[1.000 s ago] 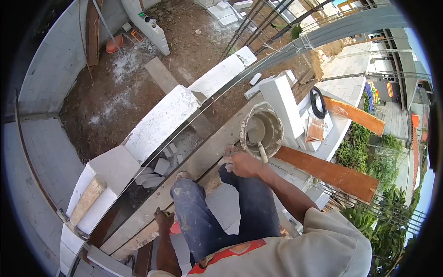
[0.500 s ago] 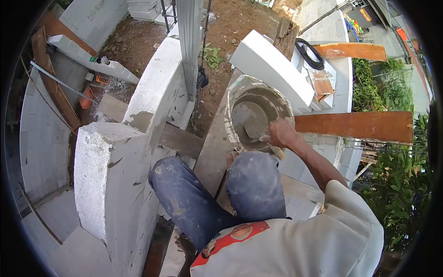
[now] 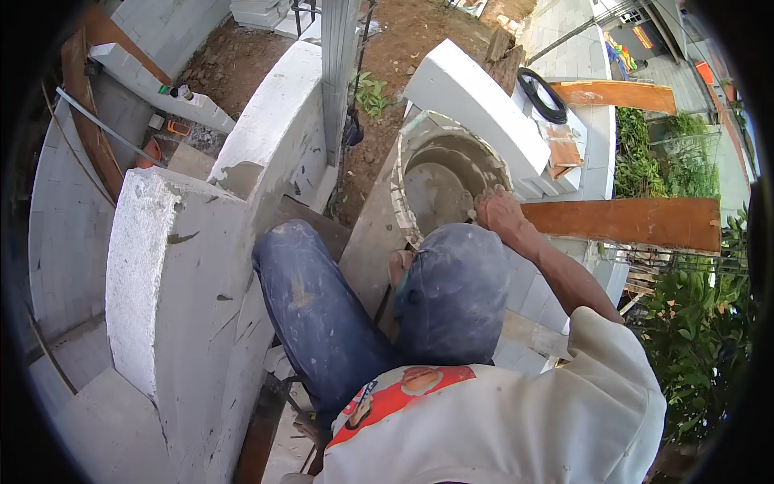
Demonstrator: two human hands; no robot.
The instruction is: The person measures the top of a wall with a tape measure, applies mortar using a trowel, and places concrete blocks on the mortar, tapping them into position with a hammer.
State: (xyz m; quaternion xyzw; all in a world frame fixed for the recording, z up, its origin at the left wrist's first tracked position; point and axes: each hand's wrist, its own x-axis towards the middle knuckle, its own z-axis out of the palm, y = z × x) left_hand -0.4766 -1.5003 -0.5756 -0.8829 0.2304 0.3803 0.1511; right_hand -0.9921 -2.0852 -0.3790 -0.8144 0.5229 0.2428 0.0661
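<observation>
My right hand point(image 3: 501, 214) is at the right side of a mortar-crusted bucket point(image 3: 401, 202), its fingers curled over the near rim. It grips a trowel, whose blade is not distinct now; only a pale bit shows by the fingers. Wet grey mortar point(image 3: 435, 189) lies in the bottom of the bucket. My bent right knee point(image 3: 455, 290) covers the bucket's near edge. Low in the view, part of my left hand point(image 3: 310, 427) shows beside my left thigh, in shadow near something dark; its fingers are not clear.
A white block wall point(image 3: 201, 282) rises on my left. The bucket stands on a plank point(image 3: 367, 250). Beyond it lie a large white block point(image 3: 476, 109), a coiled black hose point(image 3: 542, 95) and an orange-brown board point(image 3: 629, 223). A metal post point(image 3: 340, 81) stands ahead.
My right hand has shifted slightly up at the bucket's rim, and the trowel blade seen in the mortar before no longer stands out. My knee and view have moved, covering more of the bucket.
</observation>
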